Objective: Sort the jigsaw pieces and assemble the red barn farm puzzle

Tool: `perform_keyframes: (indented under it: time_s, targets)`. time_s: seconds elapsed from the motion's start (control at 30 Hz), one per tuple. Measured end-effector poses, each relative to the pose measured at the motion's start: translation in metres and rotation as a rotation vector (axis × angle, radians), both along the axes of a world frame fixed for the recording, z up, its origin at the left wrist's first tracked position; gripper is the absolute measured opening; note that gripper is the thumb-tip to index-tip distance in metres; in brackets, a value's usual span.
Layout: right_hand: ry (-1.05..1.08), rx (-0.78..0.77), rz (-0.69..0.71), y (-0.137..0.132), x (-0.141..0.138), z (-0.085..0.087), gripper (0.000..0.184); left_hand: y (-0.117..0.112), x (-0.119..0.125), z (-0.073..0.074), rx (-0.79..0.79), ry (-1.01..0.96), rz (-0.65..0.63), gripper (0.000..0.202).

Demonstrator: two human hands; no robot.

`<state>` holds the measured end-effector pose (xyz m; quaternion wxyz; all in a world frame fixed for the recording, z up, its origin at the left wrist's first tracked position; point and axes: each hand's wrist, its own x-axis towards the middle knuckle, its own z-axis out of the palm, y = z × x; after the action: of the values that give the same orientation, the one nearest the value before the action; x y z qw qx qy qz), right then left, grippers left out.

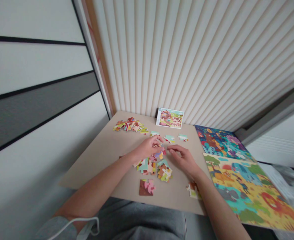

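My left hand [150, 146] is curled over the top of a joined cluster of colourful puzzle pieces [150, 165] in the middle of a beige board [106, 150], its fingertips pinching a piece at the cluster's upper edge. My right hand [183, 158] lies just to the right of it, fingers bent and pinched toward the same spot. What exactly sits between the right fingertips is too small to make out. Below the cluster lies a brown and pink piece [147, 187].
Loose pieces [130, 126] are heaped at the board's far left, with a few pale ones [170, 138] beyond my hands. A reference picture card [170, 117] leans on the ribbed wall. Two finished puzzles [247, 183] lie at the right. Another piece [193, 190] sits under my right forearm.
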<state>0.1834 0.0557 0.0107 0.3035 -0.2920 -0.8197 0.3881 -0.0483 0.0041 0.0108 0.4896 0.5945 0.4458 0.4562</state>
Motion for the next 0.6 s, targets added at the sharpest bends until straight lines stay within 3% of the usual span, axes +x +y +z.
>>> perform_keyframes:
  time_s: [0.1,0.2,0.3,0.47,0.6]
  targets:
    - [0.059,-0.244,0.107,-0.009,-0.008,-0.003,0.037,-0.002,0.007,-0.003,-0.006,0.006,-0.070,0.043]
    - [0.130,-0.355,0.128,-0.010,-0.011,-0.007,0.042,-0.006,0.010,0.002,0.006,0.005,-0.124,0.048]
    - [0.177,-0.367,0.078,-0.005,-0.009,-0.008,0.042,-0.009,0.012,0.003,0.057,0.001,-0.128,0.060]
    - [0.180,-0.300,-0.025,0.001,-0.003,-0.001,0.044,-0.004,0.016,-0.009,0.099,-0.056,-0.088,0.072]
    - [0.158,-0.244,-0.061,0.003,-0.001,0.000,0.046,0.004,0.009,-0.012,0.189,0.087,0.085,0.055]
